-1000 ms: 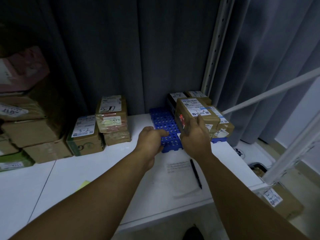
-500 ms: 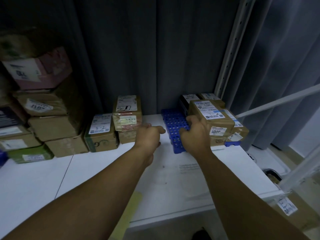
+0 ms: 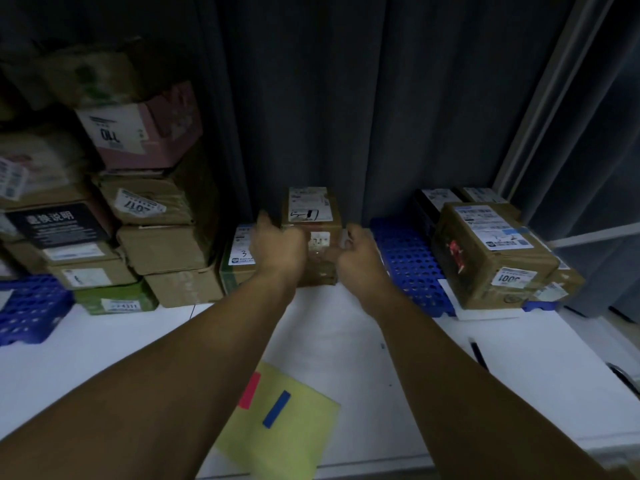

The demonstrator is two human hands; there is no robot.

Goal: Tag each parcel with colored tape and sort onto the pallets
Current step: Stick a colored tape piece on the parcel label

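A small stack of brown cardboard parcels (image 3: pixel 312 209) stands at the back of the white table, against the dark curtain. My left hand (image 3: pixel 277 245) grips the stack's left side and my right hand (image 3: pixel 356 254) grips its right side. A low parcel with a white label (image 3: pixel 239 258) lies just left of the stack, partly behind my left hand. On the right, a blue pallet (image 3: pixel 407 261) carries several parcels, the front one (image 3: pixel 491 251) marked with red tape. A yellow sheet (image 3: pixel 284 424) near the front edge holds a pink strip (image 3: pixel 250 390) and a blue strip (image 3: pixel 276 409) of tape.
A tall pile of cartons (image 3: pixel 145 216) fills the back left, with a second blue pallet (image 3: pixel 31 306) at the far left edge. A black pen (image 3: pixel 479 355) lies on paper at the right. A white shelf post (image 3: pixel 540 91) rises at the right.
Both hands left the blue pallet and the red-taped parcel and moved left to the middle stack, which they now grip on both sides. The view has shifted left and down, showing the yellow sheet.
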